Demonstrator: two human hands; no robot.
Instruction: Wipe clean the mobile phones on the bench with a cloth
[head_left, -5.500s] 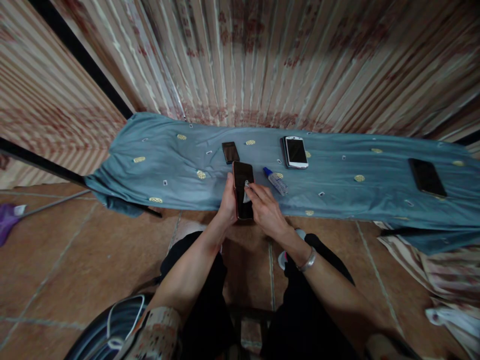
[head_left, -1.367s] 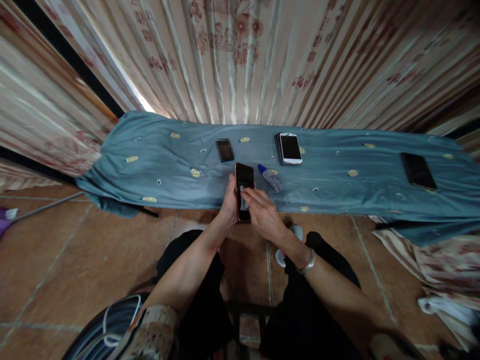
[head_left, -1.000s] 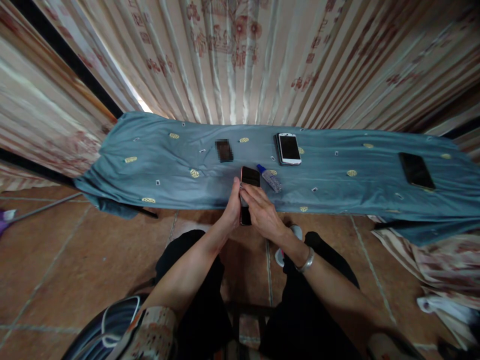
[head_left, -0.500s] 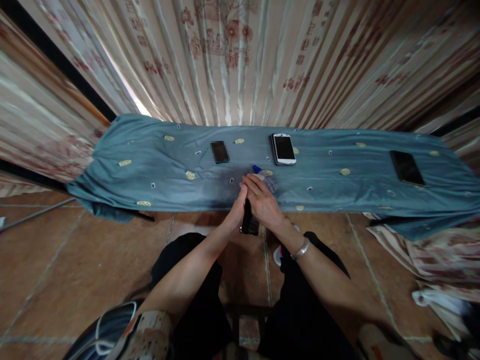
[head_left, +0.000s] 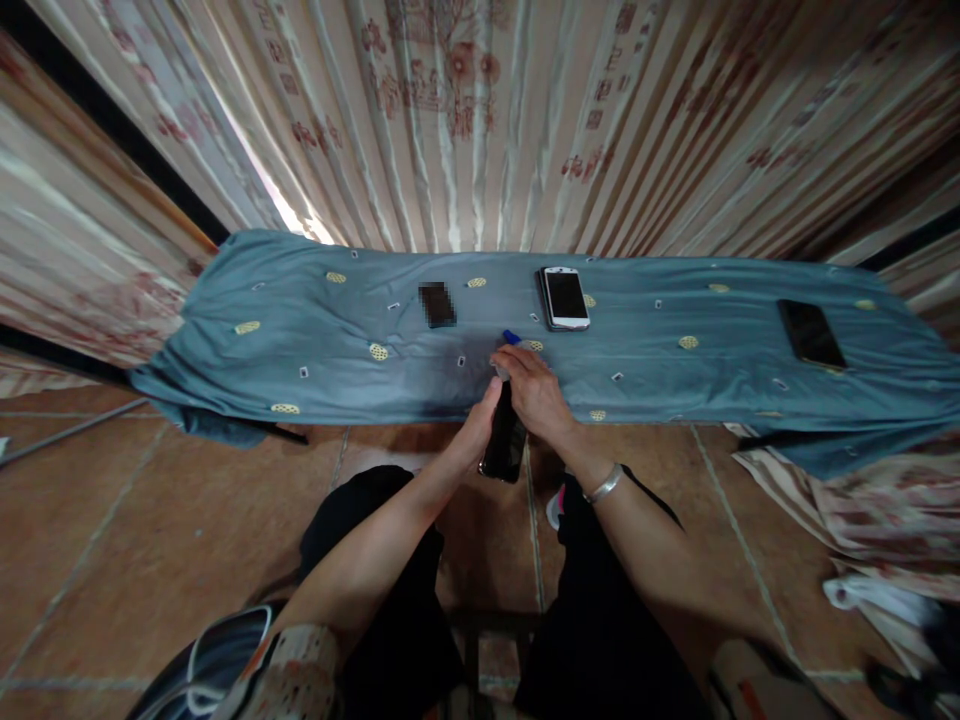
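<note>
The dark phone (head_left: 504,440) is held off the bench, its upper end under the fingers at the front edge of the blue cloth (head_left: 360,388) and its lower end out over the tiled floor (head_left: 416,445), between the person's knees. Held there, it is probably easier to see and steady than it would be lying flat. The left hand (head_left: 478,428) is closed along its left side, thumb laid up the edge and the other fingers mostly hidden; that side hold seems chosen to leave the broad face free. The right hand (head_left: 536,392) curves over the upper end, its fingers lying together rather than spread, and a small pale scrap (head_left: 502,372) shows beneath them by the left thumb tip; whether they pinch it or only press it down, I cannot tell. Just beyond those fingers a blue cap (head_left: 511,338) lies on the cloth, near enough to suit a quick reach, while whatever it belongs to is covered by the hand. Further back, a white phone (head_left: 568,298) rests on something darker, perhaps stacked to save room, with a small dark item (head_left: 438,304), its detail blurred, to its left. A black device (head_left: 812,333) lies well apart towards the right end.
</note>
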